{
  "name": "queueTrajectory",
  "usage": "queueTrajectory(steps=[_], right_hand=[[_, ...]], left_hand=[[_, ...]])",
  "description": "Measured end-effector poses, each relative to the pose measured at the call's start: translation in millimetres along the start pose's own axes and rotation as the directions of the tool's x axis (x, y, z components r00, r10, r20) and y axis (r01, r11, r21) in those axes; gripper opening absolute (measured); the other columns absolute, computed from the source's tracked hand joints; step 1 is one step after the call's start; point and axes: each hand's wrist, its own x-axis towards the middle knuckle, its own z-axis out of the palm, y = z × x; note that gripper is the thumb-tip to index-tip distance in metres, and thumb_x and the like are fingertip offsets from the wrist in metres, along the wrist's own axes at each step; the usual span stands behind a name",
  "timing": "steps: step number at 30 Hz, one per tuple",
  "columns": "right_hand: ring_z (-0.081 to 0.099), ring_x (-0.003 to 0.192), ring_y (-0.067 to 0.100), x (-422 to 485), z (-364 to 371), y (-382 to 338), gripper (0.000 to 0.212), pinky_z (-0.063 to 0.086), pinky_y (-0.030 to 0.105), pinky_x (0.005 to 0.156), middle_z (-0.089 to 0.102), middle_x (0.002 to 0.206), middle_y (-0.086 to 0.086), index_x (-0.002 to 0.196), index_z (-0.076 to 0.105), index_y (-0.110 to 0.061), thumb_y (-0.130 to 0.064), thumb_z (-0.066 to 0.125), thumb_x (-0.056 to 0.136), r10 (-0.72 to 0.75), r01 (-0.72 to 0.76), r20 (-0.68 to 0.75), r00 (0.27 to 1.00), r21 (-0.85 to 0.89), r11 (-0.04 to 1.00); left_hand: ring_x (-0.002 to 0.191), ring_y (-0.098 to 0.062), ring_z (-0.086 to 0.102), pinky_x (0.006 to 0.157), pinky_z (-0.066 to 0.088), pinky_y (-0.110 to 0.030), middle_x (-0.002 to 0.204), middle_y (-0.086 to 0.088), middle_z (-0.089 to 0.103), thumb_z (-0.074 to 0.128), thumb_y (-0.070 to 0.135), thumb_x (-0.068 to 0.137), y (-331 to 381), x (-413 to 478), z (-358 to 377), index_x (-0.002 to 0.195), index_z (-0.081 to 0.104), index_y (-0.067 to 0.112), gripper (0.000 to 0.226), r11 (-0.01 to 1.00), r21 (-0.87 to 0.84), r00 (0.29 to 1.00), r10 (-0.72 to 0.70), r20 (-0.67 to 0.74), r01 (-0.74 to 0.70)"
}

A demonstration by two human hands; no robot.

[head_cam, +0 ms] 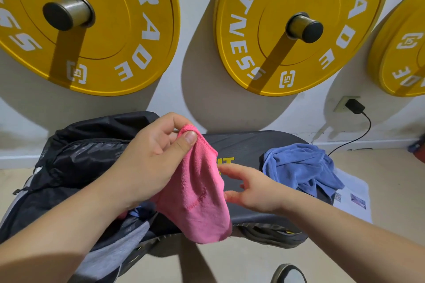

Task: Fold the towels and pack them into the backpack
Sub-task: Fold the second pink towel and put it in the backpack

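Left hand (151, 158) up high, thumb pressed against the curled fingers (174, 122), and pinched between them is the top corner of the pink towel (200, 202). That towel hangs straight down from the pinch, loose and unfolded, one stitched hem curving across its face. Just to the right of the hanging cloth comes the right hand (255, 190), fingers spread and only slightly bent, holding nothing. Its thumb tip and index tip sit right at the towel's right edge, and whether they actually touch the cloth I cannot tell. Behind both hands runs a dark padded bench (243, 147), with yellow lettering peeking out between towel and right fingers. Left of the pinch, under the left wrist, the black backpack (87, 154) sits on the bench. Beyond the right fingertips, further right on the bench, lies the blue towel (303, 167) in a crumpled heap, well apart from the pink one. Past it, low on the right, a printed paper (354, 193) lies on the floor. Below the right forearm, the toe of a shoe (288, 274) shows at the bottom edge. Up on the wall beyond it all hang yellow plates (299, 27) on pegs, and a black charger (355, 106) sits plugged in at the right.
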Motion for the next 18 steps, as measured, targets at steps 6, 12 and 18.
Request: queueTrajectory(steps=[6, 12, 18], right_hand=[[0.064, 0.112, 0.006, -5, 11, 3, 0.023, 0.047, 0.019, 0.097, 0.071, 0.116, -0.006, 0.109, 0.068, -0.019, -0.024, 0.076, 0.088, -0.001, -0.01, 0.127, 0.992, 0.087, 0.996], [0.043, 0.065, 0.01, -11, 5, -2, 0.019, 0.038, 0.025, 0.062, 0.052, 0.07, -0.003, 0.073, 0.056, -0.019, -0.007, 0.071, 0.075, 0.1, -0.11, 0.078, 0.992, 0.128, 0.986], [0.044, 0.059, 0.011, -18, -18, 5, 0.04, 0.038, 0.022, 0.061, 0.046, 0.058, -0.004, 0.055, 0.046, -0.022, 0.008, 0.068, 0.071, 0.108, -0.066, -0.103, 0.989, 0.343, 0.937]], left_hand=[[0.077, -0.022, 0.068, 0.069, 0.053, -0.025, 0.083, -0.014, 0.074, 0.057, 0.023, 0.096, -3, 1, -5, 0.096, 0.062, 0.015, 0.01, 1.0, 0.008, 1.0, -0.003, 0.016, 0.003], [0.061, -0.011, 0.062, 0.057, 0.046, -0.018, 0.072, -0.007, 0.071, 0.055, 0.016, 0.102, -7, 4, -4, 0.096, 0.061, 0.012, 0.01, 0.997, 0.08, 0.998, -0.01, -0.061, 0.015], [0.064, -0.022, 0.051, 0.06, 0.04, -0.031, 0.076, -0.029, 0.061, 0.056, 0.024, 0.101, -8, 3, -20, 0.095, 0.061, 0.013, 0.014, 0.996, 0.082, 0.982, 0.001, -0.19, 0.015]])
